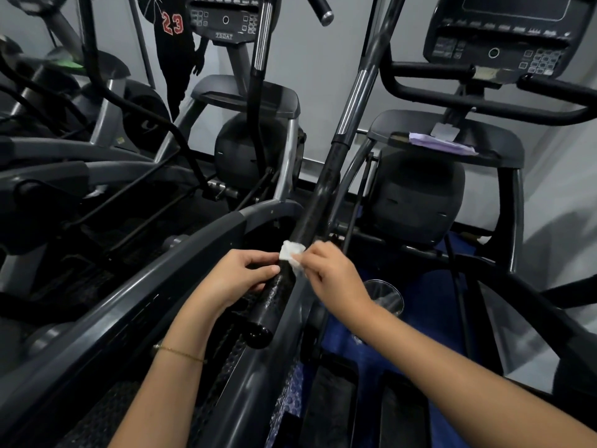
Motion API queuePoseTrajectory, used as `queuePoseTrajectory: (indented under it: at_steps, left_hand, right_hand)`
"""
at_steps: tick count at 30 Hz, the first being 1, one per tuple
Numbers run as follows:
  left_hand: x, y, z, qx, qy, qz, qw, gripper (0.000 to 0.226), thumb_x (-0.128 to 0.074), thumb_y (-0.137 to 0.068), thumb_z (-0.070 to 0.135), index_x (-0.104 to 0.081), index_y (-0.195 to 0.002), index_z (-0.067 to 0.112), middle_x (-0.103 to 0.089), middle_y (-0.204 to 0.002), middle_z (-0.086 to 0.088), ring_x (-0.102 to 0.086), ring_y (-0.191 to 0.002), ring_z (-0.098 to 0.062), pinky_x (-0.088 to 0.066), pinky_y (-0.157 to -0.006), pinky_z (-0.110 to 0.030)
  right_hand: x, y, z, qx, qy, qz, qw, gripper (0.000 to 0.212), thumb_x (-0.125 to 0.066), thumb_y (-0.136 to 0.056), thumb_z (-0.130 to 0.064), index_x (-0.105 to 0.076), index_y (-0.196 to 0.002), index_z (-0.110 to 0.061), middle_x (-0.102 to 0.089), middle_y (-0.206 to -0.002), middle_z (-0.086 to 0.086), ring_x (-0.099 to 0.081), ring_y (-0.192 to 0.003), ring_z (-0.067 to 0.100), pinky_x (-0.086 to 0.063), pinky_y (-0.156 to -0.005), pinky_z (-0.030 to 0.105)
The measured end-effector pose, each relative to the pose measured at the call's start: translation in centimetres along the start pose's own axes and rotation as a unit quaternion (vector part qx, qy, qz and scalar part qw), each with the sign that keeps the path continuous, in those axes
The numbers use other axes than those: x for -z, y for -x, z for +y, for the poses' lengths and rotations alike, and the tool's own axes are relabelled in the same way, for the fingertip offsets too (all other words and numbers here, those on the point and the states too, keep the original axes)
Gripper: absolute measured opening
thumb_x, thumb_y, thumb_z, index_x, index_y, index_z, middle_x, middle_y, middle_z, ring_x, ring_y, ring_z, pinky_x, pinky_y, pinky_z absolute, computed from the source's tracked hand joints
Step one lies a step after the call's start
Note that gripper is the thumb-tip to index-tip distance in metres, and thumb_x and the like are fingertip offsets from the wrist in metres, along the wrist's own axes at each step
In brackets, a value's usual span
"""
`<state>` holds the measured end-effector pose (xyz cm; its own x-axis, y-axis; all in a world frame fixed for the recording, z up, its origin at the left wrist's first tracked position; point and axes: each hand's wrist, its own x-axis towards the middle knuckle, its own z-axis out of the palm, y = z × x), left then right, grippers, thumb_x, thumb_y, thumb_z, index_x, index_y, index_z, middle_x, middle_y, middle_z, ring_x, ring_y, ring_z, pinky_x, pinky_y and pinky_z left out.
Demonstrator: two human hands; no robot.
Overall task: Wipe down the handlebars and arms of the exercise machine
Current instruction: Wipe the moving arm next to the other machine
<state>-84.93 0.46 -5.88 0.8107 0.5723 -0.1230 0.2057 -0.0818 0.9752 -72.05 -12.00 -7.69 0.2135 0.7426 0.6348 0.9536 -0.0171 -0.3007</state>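
Observation:
A long black handlebar arm (318, 195) of the exercise machine slants from the upper right down to its rounded end cap (258, 334) at centre. A small white wipe (291, 253) is wrapped on the bar's textured grip. My left hand (239, 276) curls around the grip just below the wipe, thumb on top. My right hand (329, 273) pinches the wipe's right side against the bar. Higher up the arm shows a chrome section (357, 98).
The console (504, 37) and black fixed handlebars (484, 98) stand at the upper right, with a purple cloth (442, 143) on the shroud below. A second machine's console (226, 17) sits at top centre. Grey side rails (155, 286) and pedals crowd the foreground. More machines are at left.

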Motion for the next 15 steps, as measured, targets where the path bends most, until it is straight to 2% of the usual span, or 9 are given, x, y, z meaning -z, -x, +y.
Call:
queuePoseTrajectory:
  at_steps: [4,7,9,11,13,15]
  left_hand:
    - [0.0,0.0,-0.2,0.001,0.011,0.004,1.0,0.028,-0.063,-0.086,0.005,-0.068,-0.109,0.02,-0.068,-0.075,0.012,-0.057,-0.057,0.007,-0.046,-0.057,-0.007]
    - [-0.2,0.0,-0.2,0.006,0.01,0.012,1.0,0.03,-0.063,-0.087,0.004,-0.065,-0.113,0.017,-0.067,-0.08,0.01,-0.058,-0.059,0.007,-0.046,-0.057,-0.006]
    - [-0.2,0.1,-0.2,0.002,0.016,0.009,1.0,0.029,-0.063,-0.086,0.004,-0.066,-0.114,0.015,-0.066,-0.078,0.01,-0.058,-0.057,0.009,-0.045,-0.056,-0.007]
    - [-0.1,0.3,-0.1,-0.003,0.023,0.001,1.0,0.026,-0.063,-0.086,0.005,-0.068,-0.109,0.016,-0.067,-0.069,0.013,-0.057,-0.053,0.008,-0.044,-0.054,-0.007]
    - [-0.1,0.3,0.0,-0.003,0.025,0.003,1.0,0.021,-0.064,-0.086,0.006,-0.068,-0.101,0.02,-0.066,-0.063,0.013,-0.055,-0.049,0.007,-0.044,-0.052,-0.007]
    - [0.0,0.2,0.1,0.001,0.022,0.002,1.0,0.021,-0.064,-0.086,0.006,-0.068,-0.1,0.021,-0.067,-0.067,0.012,-0.055,-0.05,0.007,-0.045,-0.053,-0.006]
  right_hand:
    - [0.5,0.3,0.1,-0.005,-0.039,-0.024,0.999,0.026,-0.045,-0.086,-0.014,-0.07,-0.086,-0.006,-0.06,-0.079,0.006,-0.056,-0.071,0.026,-0.043,-0.065,0.028]
    - [0.3,-1.0,1.2,-0.037,-0.017,-0.009,0.999,0.026,-0.044,-0.085,-0.017,-0.067,-0.078,-0.005,-0.057,-0.076,0.007,-0.054,-0.069,0.027,-0.04,-0.066,0.031]
    - [-0.1,-0.4,0.7,-0.027,0.003,0.011,1.0,0.026,-0.044,-0.085,-0.016,-0.067,-0.079,-0.005,-0.056,-0.074,0.007,-0.053,-0.068,0.026,-0.042,-0.062,0.033]
    - [-0.2,1.2,-0.8,-0.007,-0.014,0.019,1.0,0.023,-0.046,-0.086,-0.012,-0.068,-0.082,-0.004,-0.058,-0.076,0.007,-0.053,-0.068,0.025,-0.045,-0.06,0.033]
    - [-0.1,2.4,-1.7,0.013,-0.049,0.017,0.999,0.019,-0.049,-0.087,-0.01,-0.068,-0.088,-0.004,-0.061,-0.08,0.007,-0.053,-0.071,0.023,-0.045,-0.064,0.028]
    - [0.0,2.1,-1.2,0.016,-0.063,0.009,0.998,0.02,-0.05,-0.087,-0.01,-0.069,-0.09,-0.005,-0.061,-0.082,0.006,-0.053,-0.074,0.022,-0.045,-0.066,0.027]
